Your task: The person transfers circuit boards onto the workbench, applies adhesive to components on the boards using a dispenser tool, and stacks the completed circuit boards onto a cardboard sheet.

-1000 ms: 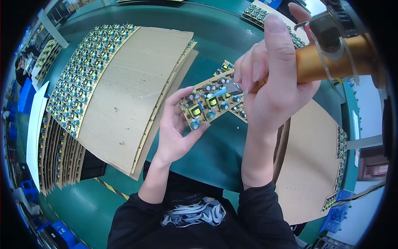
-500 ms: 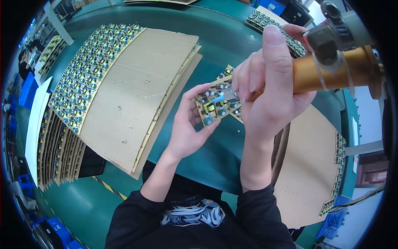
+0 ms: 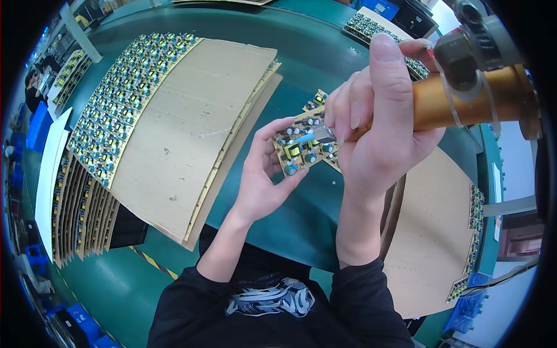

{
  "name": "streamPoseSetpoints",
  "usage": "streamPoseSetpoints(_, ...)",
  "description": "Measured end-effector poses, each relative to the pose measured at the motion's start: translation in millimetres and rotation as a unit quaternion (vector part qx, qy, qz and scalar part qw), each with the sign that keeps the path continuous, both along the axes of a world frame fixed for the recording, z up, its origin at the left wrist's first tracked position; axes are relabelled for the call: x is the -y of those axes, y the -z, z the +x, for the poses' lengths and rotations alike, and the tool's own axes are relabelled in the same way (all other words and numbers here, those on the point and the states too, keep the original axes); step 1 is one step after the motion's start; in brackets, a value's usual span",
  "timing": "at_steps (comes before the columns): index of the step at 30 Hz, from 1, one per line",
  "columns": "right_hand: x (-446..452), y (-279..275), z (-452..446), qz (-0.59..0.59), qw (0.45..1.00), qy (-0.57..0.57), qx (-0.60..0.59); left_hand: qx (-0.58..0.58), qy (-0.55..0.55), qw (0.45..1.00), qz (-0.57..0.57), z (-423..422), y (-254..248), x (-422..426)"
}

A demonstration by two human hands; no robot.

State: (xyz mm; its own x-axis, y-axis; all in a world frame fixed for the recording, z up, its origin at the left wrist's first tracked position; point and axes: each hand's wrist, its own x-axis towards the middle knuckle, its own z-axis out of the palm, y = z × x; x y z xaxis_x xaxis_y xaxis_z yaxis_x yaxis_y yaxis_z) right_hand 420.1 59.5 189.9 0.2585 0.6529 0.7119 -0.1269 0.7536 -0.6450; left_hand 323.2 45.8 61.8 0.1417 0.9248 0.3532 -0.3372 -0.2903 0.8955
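Note:
My left hand (image 3: 261,174) grips a circuit board (image 3: 299,163) by its left and lower edges, fingers and thumb wrapped round it. Green-topped capacitors, black cylinders and yellow-wrapped transformers crowd the board's upper face. In my right hand (image 3: 380,110) is a gold-coloured dispensing gun (image 3: 464,98), fingers closed around its front and thumb on top. Its blue tapered tip (image 3: 304,138) points left and down among the parts near the board's middle; whether it touches them I cannot tell. Another circuit board (image 3: 316,100) lies partly hidden behind the held one.
At left, a cardboard sheet (image 3: 185,122) on a stack carries rows of boards (image 3: 130,104). More cardboard (image 3: 429,232) with boards along its edge lies at right. Further boards (image 3: 371,28) stand across the green table (image 3: 278,217). A person (image 3: 33,90) is far left.
The rear of the dispensing gun has shifted slightly right and down. My left hand and the circuit board stay almost where they were.

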Motion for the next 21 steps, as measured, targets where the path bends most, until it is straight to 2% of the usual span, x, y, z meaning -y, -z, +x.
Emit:
streamPoseSetpoints(6, 1, -5, -2, -0.006, 1.000, -0.023, 0.018, 0.003, 0.009, 1.000, -0.003, 0, 2, -1)
streamPoseSetpoints(11, -8, -1, -1, 0.027, 0.999, -0.015, 0.005, -0.038, 0.004, 0.999, -0.038, -3, 7, 3)
streamPoseSetpoints(15, -9, 2, 4, 0.070, 0.992, -0.103, -0.011, -0.055, 0.014, 0.998, -0.034, -5, 11, 7)
streamPoseSetpoints(18, -1, -2, 1, -0.014, 0.999, 0.021, 0.021, -0.049, 0.017, 0.999, -0.017, -4, 10, 9)
streamPoseSetpoints(21, -2, -1, 1, -0.004, 1.000, 0.017, 0.018, -0.048, 0.024, 0.999, -0.010, -4, 6, 10)
